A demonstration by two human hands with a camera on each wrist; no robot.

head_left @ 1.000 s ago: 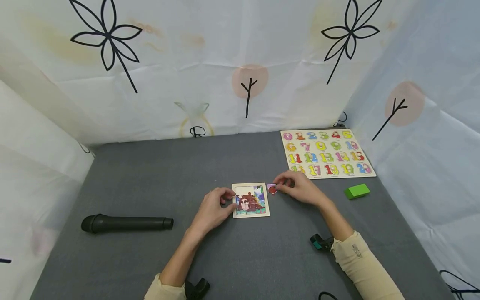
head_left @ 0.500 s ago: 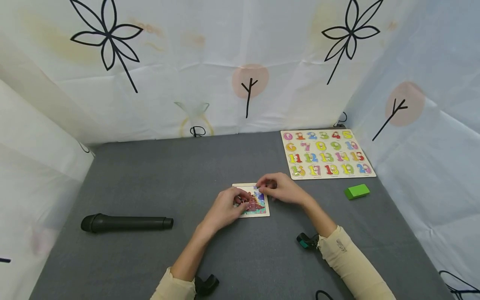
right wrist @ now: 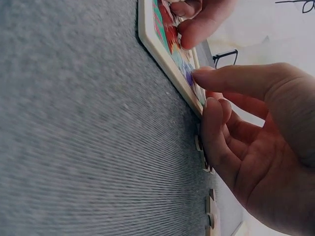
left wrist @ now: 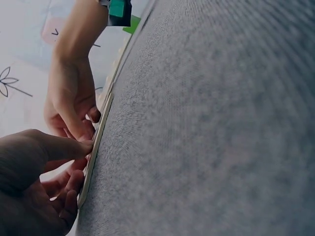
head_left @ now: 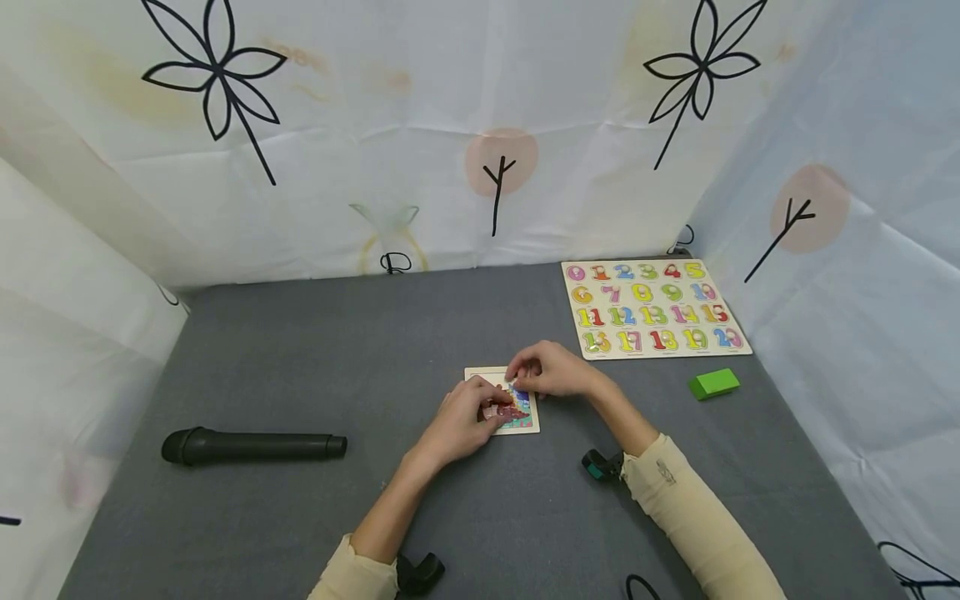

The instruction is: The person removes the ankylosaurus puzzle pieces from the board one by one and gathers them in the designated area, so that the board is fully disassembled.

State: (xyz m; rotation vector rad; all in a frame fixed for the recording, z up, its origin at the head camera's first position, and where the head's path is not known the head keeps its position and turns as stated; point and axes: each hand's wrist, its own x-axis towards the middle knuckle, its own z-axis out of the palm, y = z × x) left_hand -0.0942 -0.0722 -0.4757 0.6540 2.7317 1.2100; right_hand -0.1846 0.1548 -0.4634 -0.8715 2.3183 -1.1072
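Observation:
A small square picture puzzle in a pale wooden frame lies mid-table, showing reddish-brown, blue and green parts. My left hand lies over its left part, thumb and forefinger apart with their tips on the picture. At the upper right corner is my right hand. In the right wrist view, the right thumb touches the blue part of the picture while the other fingers curl by the frame's edge. Whether a piece is between these fingertips is hidden. Small loose pieces show blurred beyond the right fingers.
A wooden number board lies at the back right, with a green block in front of it. On the left lies a black microphone. White patterned cloth stands around the grey table.
My right hand has moved left from a small piece beside the frame to the puzzle's upper right corner. My left hand has slid right, from the frame's left edge onto the picture.

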